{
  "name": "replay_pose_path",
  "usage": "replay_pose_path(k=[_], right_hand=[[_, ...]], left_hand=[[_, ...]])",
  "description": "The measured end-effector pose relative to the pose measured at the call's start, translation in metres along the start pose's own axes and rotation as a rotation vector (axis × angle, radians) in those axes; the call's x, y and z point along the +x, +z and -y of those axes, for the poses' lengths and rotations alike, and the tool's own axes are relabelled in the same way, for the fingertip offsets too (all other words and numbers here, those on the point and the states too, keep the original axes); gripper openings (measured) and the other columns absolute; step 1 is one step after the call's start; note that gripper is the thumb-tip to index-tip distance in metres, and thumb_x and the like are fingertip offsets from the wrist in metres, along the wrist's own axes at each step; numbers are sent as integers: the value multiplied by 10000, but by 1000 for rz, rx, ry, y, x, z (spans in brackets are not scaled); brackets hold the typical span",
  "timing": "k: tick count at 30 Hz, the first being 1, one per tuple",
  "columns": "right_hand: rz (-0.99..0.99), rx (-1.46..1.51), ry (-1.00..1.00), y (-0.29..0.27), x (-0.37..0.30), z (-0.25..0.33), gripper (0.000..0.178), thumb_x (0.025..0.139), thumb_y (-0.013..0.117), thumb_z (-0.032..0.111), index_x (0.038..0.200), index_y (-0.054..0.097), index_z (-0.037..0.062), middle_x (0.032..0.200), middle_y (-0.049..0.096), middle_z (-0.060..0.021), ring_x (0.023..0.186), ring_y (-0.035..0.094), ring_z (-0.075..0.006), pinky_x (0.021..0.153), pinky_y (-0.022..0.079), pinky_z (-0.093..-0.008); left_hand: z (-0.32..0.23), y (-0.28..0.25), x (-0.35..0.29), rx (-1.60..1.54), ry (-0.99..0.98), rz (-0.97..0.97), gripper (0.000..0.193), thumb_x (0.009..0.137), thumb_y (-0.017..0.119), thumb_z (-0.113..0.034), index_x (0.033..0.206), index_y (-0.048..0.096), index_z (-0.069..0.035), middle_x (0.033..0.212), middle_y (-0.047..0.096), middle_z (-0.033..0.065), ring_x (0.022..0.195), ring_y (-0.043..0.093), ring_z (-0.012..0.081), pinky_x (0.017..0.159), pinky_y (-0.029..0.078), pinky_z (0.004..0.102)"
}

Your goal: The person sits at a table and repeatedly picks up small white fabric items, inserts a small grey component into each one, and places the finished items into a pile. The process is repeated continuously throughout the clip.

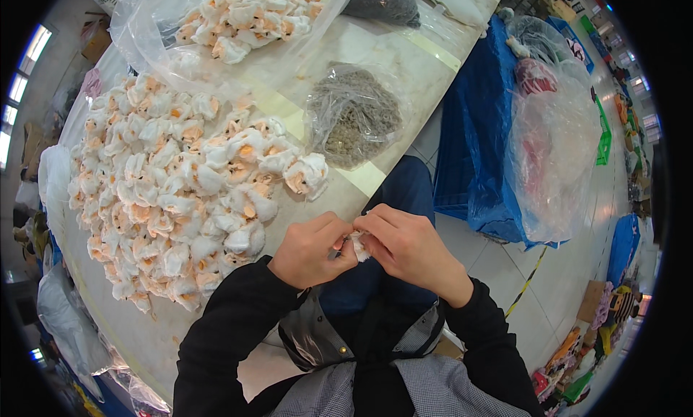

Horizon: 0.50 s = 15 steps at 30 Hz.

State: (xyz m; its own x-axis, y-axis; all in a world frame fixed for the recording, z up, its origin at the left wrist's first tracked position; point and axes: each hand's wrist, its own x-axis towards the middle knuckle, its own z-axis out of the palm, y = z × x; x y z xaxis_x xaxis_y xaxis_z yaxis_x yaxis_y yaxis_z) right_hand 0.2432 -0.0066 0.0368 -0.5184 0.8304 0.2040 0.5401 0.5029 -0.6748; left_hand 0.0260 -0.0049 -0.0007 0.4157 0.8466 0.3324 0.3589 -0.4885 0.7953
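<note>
Both of my hands meet over my lap, just off the table's near edge. My left hand (315, 249) and my right hand (406, 247) pinch a small white fluffy plush piece (359, 247) between them, mostly covered by the fingers. Something thin and dark shows by my left fingertips, too small to name. To the left, a big heap of white plush pieces with peach parts (173, 193) spreads over the table. One such plush piece (307, 175) lies at the heap's right edge, nearest my hands.
On the pale table (325, 208) are a clear bag of grey-brown granules (354, 117), an open plastic bag with more plush pieces (249, 20) and a dark grey bag (382, 2). A blue crate (455, 172), lined with blue plastic, stands on the floor at right, holding plastic-wrapped goods.
</note>
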Motion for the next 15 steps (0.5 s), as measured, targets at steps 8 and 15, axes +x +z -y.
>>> replay_pose_path(k=[8, 15], right_hand=[[16, -17, -6, 1, -2, 0, 227, 911, 741, 56, 1129, 678, 34, 962, 648, -87, 831, 702, -297, 690, 578, -393], [21, -28, -22, -2, -2, 2, 218, 922, 746, 73, 1125, 677, 33, 944, 644, -86, 831, 697, -291, 686, 571, -391]], left_hand=[[3, -2, 0, 61, 104, 10, 203, 773, 725, 8, 970, 699, -33, 791, 598, 75, 586, 625, 231, 527, 509, 343], [7, -1, -1, 51, 145, -20, 251, 746, 688, 65, 979, 713, -25, 770, 584, 63, 510, 556, 200, 479, 448, 315]])
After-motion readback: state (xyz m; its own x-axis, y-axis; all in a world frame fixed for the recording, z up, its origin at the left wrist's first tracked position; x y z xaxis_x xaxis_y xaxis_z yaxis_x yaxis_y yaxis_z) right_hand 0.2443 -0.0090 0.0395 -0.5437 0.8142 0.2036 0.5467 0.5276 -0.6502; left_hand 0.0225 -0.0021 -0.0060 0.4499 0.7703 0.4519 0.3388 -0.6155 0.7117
